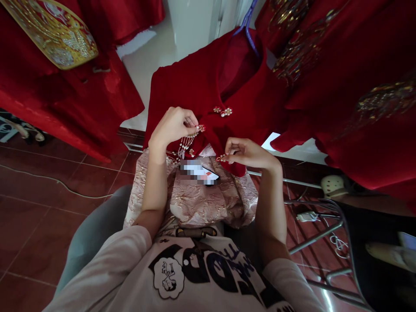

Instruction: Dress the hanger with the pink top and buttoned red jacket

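A red top [182, 89] is being held up by a purple hanger [249, 28] at the far side, in the middle. Its neck is being kept together by a flower clasp [223, 112]. Lower down, on the left front edge, a beaded flower [201, 128] is being pinched by the left hand [177, 125], its finger and thumb close together. On the right edge, a small beaded loop [221, 158] seems to be being pinched by the right hand [247, 152], though it is looking tiny and blurry. A bead fringe [188, 142] is hanging just under the left hand. Nearer, a phone [208, 177] is being held up by shiny pink cloth [201, 203]. More red clothes [344, 91] are hanging at left and right.
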Demonstrator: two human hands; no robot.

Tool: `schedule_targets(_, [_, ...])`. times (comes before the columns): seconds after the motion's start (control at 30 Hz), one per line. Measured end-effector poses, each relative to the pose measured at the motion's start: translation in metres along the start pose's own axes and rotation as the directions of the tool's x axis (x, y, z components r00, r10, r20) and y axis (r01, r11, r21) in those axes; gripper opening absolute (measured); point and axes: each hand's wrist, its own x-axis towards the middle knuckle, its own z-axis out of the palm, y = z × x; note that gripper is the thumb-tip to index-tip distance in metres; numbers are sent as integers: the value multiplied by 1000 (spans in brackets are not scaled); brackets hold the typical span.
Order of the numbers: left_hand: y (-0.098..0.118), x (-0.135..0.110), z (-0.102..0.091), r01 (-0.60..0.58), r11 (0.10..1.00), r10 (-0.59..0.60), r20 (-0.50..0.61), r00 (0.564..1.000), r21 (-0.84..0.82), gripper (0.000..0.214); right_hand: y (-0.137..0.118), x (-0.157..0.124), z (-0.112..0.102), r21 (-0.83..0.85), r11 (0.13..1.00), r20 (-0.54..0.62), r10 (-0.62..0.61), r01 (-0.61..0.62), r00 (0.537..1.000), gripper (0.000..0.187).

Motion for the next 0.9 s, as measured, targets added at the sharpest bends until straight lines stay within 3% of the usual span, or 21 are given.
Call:
schedule_targets(0.3, [2, 0, 0, -34, 999, 34, -27, 999, -5, 5, -1, 1, 2, 13, 1000, 1, 2, -2, 1000, 35])
schedule_targets(0.53, [19, -4, 3, -103, 990, 89, -140, 986, -93, 10, 2, -1, -2, 10, 1000, 21, 14, -14, 1000, 35])
schedule_targets(0.67, [35, -5, 6, -167, 973, 157, -75, 985, -158, 5, 3, -9, -10, -47, 996, 87, 81, -77, 993, 38])
schedule_targets(0.77, [41, 1, 18, -182, 981, 178, -70, 982, -60, 11, 7, -16, -16, -46, 990, 105, 135, -131, 985, 38])
schedule_targets(0.9, [33, 12, 46, -140, 975, 171, -182, 968, 173, 24, 15, -20, -22, -52, 985, 43, 167, -164, 985, 38])
